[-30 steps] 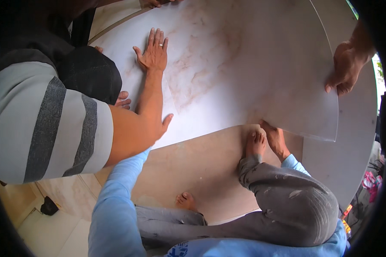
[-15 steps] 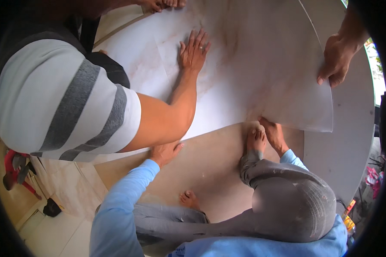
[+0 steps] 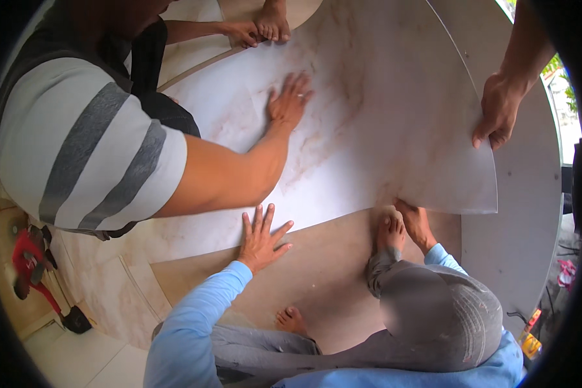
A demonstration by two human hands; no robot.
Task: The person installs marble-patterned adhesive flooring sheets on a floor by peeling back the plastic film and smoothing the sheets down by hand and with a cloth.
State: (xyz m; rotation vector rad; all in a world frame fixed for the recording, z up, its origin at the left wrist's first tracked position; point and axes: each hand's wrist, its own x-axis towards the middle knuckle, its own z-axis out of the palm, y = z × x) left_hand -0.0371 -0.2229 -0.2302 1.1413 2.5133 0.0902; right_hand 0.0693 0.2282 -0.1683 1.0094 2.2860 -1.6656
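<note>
Pale floor tiles (image 3: pixel 77 355) ran along the lower left, and a brown wooden board (image 3: pixel 330 271) lay across the middle of the floor. Over the board's far part rested a large white marble-patterned laminate sheet with a curved edge (image 3: pixel 381 129), its near edge lying across the board.

The wearer's left hand (image 3: pixel 262 238), in a light blue sleeve, lay flat with fingers spread, palm on the board and fingertips at the sheet's near edge. The right hand (image 3: pixel 417 223) reached beside a bare foot (image 3: pixel 388 229), its fingers tucked under the sheet's edge; whether it pinched the sheet could not be told.

A co-worker in a grey-and-white striped shirt (image 3: pixel 77 142) pressed an open hand (image 3: pixel 290 98) flat on the sheet. Another person's hand (image 3: pixel 498 113) gripped the sheet's right edge. A red tool (image 3: pixel 29 265) lay at the left.
</note>
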